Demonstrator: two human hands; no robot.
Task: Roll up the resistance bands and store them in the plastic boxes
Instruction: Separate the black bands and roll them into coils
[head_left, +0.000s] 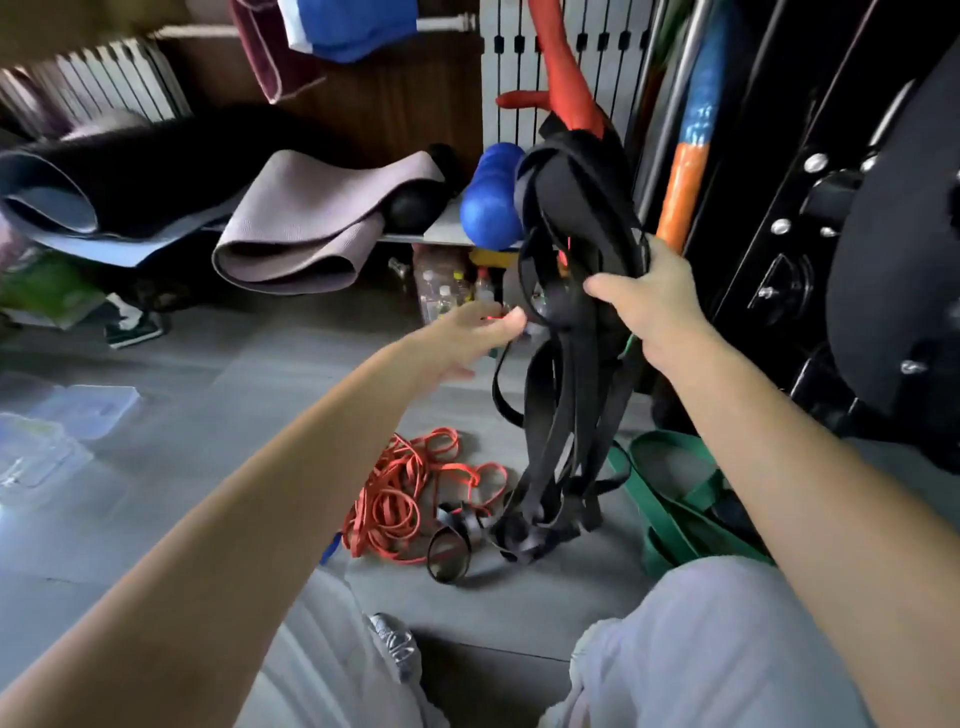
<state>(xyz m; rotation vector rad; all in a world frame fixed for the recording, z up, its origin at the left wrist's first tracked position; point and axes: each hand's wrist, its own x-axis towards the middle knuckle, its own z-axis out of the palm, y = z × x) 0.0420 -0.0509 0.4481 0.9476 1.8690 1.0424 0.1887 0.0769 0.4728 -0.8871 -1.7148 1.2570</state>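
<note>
My right hand (652, 296) grips a thick bunch of black resistance bands (569, 218) that hangs from above, its loops trailing down to the grey floor. My left hand (470, 332) reaches in from the left and pinches a thin strand at the bunch's left edge. On the floor below lie a tangle of red bands (400, 493), a small black rolled band (449, 553) and green bands (675, 504) on the right. Clear plastic boxes (47, 431) sit on the floor at far left.
A low shelf behind holds rolled yoga mats (296, 228), a blue peanut ball (491, 202) and a black ball. Water bottles (447, 291) stand under it. Black gym equipment (857, 234) fills the right side. My knees in light trousers (701, 649) are at the bottom.
</note>
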